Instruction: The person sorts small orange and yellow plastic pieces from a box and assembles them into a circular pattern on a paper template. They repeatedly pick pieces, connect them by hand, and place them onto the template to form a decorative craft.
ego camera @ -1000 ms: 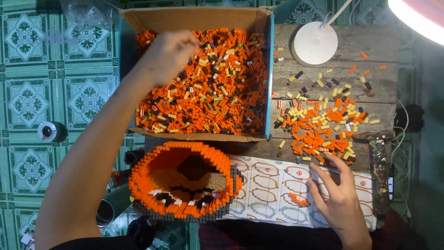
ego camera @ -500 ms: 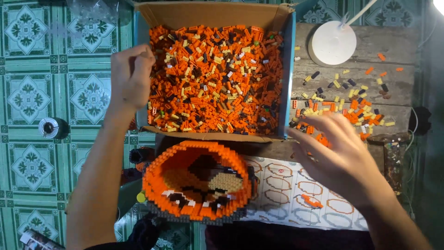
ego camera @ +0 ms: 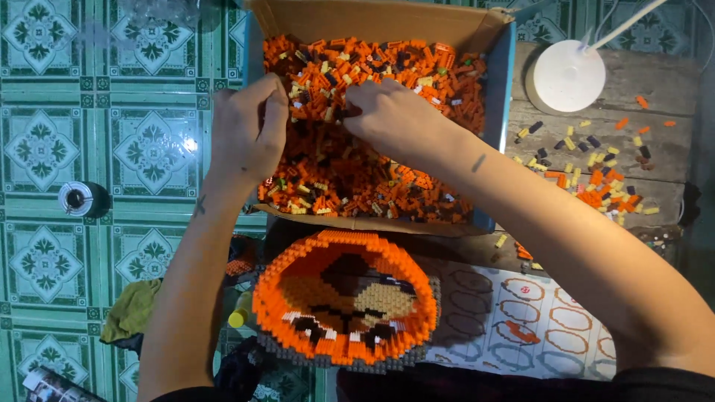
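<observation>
A cardboard box [ego camera: 387,18] full of small orange, black and tan bricks [ego camera: 372,171] stands at the top centre. My left hand [ego camera: 246,130] rests on the box's left edge, fingers curled down into the bricks. My right hand [ego camera: 391,115] reaches across into the middle of the box, fingers bent among the bricks; whether either hand holds a brick is hidden. Below the box sits a round, hollow orange brick model [ego camera: 342,301] with a grey rim and a tan and brown inside.
A wooden table holds a loose heap of bricks [ego camera: 596,175] and a white round lamp base [ego camera: 566,74] at the right. A printed sheet with oval outlines [ego camera: 521,320] lies under the model. On the green tiled floor are a tape roll [ego camera: 76,199] and a yellow-green cloth [ego camera: 134,309].
My right hand left the loose heap on the table and moved up left into the box. My left hand shifted from the box's left wall into the bricks.
</observation>
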